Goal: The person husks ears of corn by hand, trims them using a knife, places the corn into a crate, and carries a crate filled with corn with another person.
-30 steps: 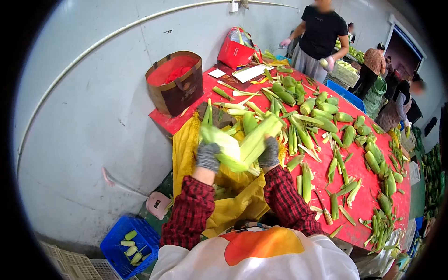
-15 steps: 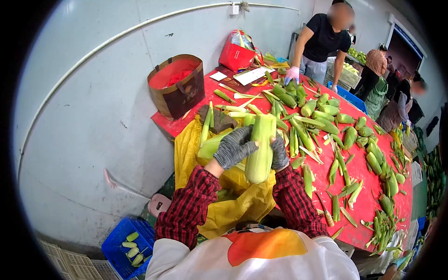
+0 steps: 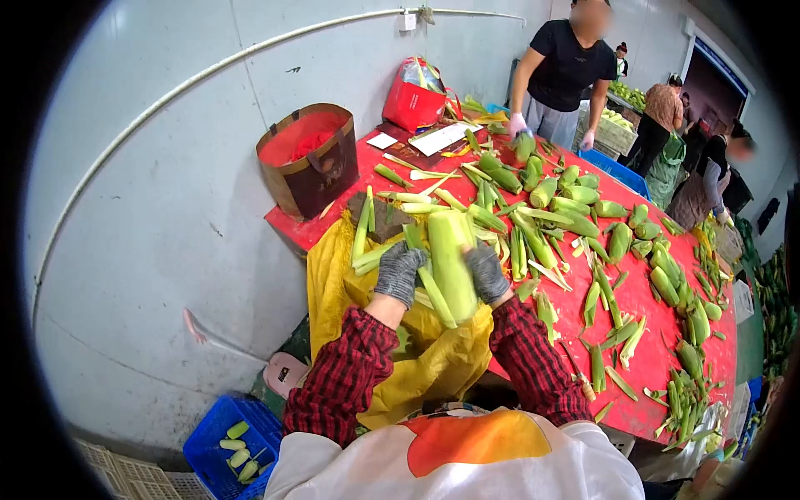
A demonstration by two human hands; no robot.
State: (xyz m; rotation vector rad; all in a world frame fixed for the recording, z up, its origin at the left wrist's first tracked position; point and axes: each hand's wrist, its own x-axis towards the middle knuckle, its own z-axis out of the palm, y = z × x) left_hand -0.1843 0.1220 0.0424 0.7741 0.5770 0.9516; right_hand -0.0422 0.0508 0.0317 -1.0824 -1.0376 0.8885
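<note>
A large pale-green ear of corn (image 3: 452, 258) stands almost upright in front of me, above a yellow sack (image 3: 446, 358). My right hand (image 3: 487, 272), in a grey glove and slightly blurred, grips its right side. On the other side, my left hand (image 3: 400, 272) is closed on a long green husk leaf (image 3: 435, 293) that hangs slantwise along the ear. The fingertips of that hand are partly hidden behind the leaf. Cut husk pieces (image 3: 364, 227) lie just beyond my left hand, at the table edge.
The red table (image 3: 658, 379) bears many husked ears (image 3: 571, 221) and loose leaves. A brown bag (image 3: 312, 162) and a red bag (image 3: 412, 96) stand along the wall. A blue crate (image 3: 233, 446) with peeled ears is low left. A co-worker (image 3: 571, 67) stands across the table.
A husk leaf now stands away from the ear in my left hand. The ear has shifted slightly left. The co-worker across has straightened, lifting an ear with one gloved hand.
</note>
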